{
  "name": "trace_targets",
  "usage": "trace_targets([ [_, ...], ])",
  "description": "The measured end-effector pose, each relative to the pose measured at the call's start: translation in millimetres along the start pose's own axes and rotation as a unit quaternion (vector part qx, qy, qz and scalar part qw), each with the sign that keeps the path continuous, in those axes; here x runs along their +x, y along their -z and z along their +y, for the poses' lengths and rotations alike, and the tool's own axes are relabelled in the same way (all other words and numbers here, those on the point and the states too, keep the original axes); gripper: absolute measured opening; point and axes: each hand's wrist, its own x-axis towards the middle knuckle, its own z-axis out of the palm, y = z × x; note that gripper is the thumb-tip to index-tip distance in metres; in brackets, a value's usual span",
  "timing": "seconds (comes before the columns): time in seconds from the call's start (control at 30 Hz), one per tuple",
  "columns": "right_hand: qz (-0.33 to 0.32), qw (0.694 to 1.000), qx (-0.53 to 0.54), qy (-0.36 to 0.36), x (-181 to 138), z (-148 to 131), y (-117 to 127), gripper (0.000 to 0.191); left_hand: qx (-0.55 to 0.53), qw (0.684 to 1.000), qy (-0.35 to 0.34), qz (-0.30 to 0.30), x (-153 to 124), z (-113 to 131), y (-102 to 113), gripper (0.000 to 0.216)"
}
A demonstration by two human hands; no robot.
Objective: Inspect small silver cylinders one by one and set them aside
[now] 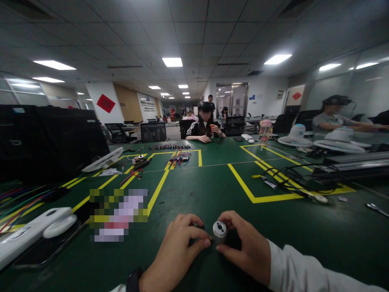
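Where the two hands meet at the lower middle of the view, a small metal cylinder (219,231) sits pinched between them, low over the green worktop (212,190). The left hand (179,247) curls in with thumb and forefinger closed on the part's left side; the right hand (246,245) closes on its right side, and a white sleeve (304,271) runs off the bottom corner. Only the cylinder's round, silvery end face shows, with a darker centre; its body is hidden behind the fingers, and whether it rests on the surface cannot be told. A dark band at the left wrist (133,280) is cut off by the lower edge.

To the left lies a pixelated patch (118,215) whose contents cannot be made out, and beyond it a smooth white plastic casing (33,233), partly cut off by the frame. Yellow tape lines (243,186) mark rectangles on the matt worktop. Black cables (291,174) tangle on the right, with a shiny metal tool (377,209) near the edge. Farther off lie coloured wires (179,158), a white fan grille (101,162) and a seated person (205,127) in a dark striped top.
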Motion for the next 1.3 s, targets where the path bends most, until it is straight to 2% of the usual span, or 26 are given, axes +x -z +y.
trace_targets([
  [0.1,0.008,1.000,0.009,0.008,0,1,0,0.036,-0.011,1.000,0.001,-0.006,2,-2,-1,0.015],
  [0.2,0.072,0.997,0.023,0.032,-5,12,8,0.038,-0.038,0.999,0.005,-0.002,2,-4,4,0.020],
  [0.27,0.122,0.992,0.000,0.036,-12,28,22,0.041,-0.059,0.998,0.011,0.009,-2,-8,12,0.022],
  [0.37,0.176,0.981,-0.087,-0.009,-32,63,60,0.047,-0.084,0.994,0.051,0.045,-19,-24,31,0.027],
  [0.47,0.234,0.952,-0.177,-0.093,-62,107,111,0.056,-0.142,0.971,0.166,0.093,-46,-53,53,0.032],
  [0.57,0.262,0.921,-0.218,-0.189,-97,145,159,0.066,-0.193,0.947,0.225,0.121,-72,-84,71,0.033],
  [0.63,0.251,0.907,-0.240,-0.238,-115,157,183,0.066,-0.220,0.937,0.244,0.124,-82,-97,77,0.034],
  [0.7,0.262,0.882,-0.316,-0.230,-122,155,193,0.067,-0.231,0.930,0.252,0.134,-85,-100,80,0.034],
  [0.8,0.308,0.830,-0.456,-0.091,-108,124,178,0.068,-0.216,0.932,0.253,0.143,-80,-91,78,0.032],
  [0.83,0.298,0.834,-0.464,-0.029,-98,109,163,0.063,-0.208,0.935,0.249,0.139,-78,-86,76,0.031],
  [0.87,0.271,0.854,-0.443,0.023,-85,94,145,0.054,-0.201,0.939,0.245,0.135,-76,-83,75,0.030],
  [0.93,0.153,0.929,-0.327,0.087,-57,65,100,0.034,-0.193,0.944,0.237,0.129,-72,-77,74,0.029],
  [1.0,0.053,0.978,-0.190,0.069,-28,39,54,0.028,-0.188,0.945,0.238,0.127,-72,-76,74,0.029],
  [1.1,-0.041,0.991,-0.098,0.077,8,10,3,0.027,-0.183,0.943,0.247,0.125,-75,-76,75,0.029],
  [1.2,-0.067,0.987,-0.101,0.106,24,-2,-13,0.014,-0.186,0.943,0.251,0.119,-79,-78,76,0.029],
  [1.3,-0.025,0.986,-0.124,0.111,12,7,12,0.015,-0.197,0.942,0.241,0.124,-80,-82,76,0.029],
])
